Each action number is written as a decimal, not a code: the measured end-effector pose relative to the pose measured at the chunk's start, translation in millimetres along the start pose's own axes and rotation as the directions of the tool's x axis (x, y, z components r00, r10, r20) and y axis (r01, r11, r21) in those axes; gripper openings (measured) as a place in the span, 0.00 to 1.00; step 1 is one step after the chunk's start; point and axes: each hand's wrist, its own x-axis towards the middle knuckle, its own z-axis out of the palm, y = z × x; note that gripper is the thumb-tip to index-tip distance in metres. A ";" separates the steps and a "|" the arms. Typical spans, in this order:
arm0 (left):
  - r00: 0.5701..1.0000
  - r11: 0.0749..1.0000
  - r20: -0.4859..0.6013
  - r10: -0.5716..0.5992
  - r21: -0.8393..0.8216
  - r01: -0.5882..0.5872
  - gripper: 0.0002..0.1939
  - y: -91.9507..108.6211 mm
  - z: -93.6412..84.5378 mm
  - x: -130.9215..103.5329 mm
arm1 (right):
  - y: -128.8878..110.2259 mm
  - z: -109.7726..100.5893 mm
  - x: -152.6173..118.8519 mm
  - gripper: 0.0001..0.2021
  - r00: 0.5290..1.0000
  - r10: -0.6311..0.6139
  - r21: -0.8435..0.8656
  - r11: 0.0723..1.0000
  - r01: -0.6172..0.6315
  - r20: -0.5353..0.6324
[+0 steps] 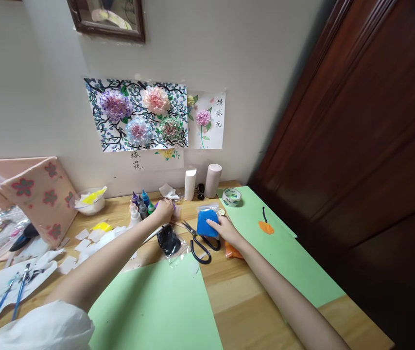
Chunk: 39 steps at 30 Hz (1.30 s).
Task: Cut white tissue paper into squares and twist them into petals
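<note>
My right hand [227, 230] pinches a clear bag of blue clay [206, 224], thumb on its front, above the table. Farther back, my left hand [164, 212] is closed on a purple clay packet [174, 207], mostly hidden under the fingers. Just in front of that hand lies a bag of black clay [168, 241]. Black-handled scissors [197, 243] rest between the black bag and my right hand, partly covered by the blue bag. Under my right wrist an orange packet [232, 251] shows in part.
Green sheets [152, 306] cover parts of the table; the right one bears an orange clay shape [266, 227] with a black stem. Paint bottles [143, 209], a bowl [90, 201], a tape roll [231, 197] and two white cylinders [213, 181] stand toward the wall. Brushes [20, 291] lie left.
</note>
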 end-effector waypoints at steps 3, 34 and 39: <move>0.999 0.999 -0.033 0.021 -0.028 -0.022 0.18 -2.7 2.2 -1.5 | -4.6 10.6 4.1 0.14 1.000 0.022 0.046 0.999 -0.023 0.016; 0.899 0.568 -0.425 0.105 -0.716 -0.405 0.17 81.3 -65.6 -23.2 | 3.8 -123.0 73.4 0.19 0.783 -0.130 -0.341 0.933 -0.110 -0.609; 0.879 0.655 -0.436 0.190 -0.611 -0.445 0.17 76.3 -71.4 -34.4 | 15.9 -104.9 105.1 0.18 0.764 -0.148 -0.447 0.872 -0.199 -0.629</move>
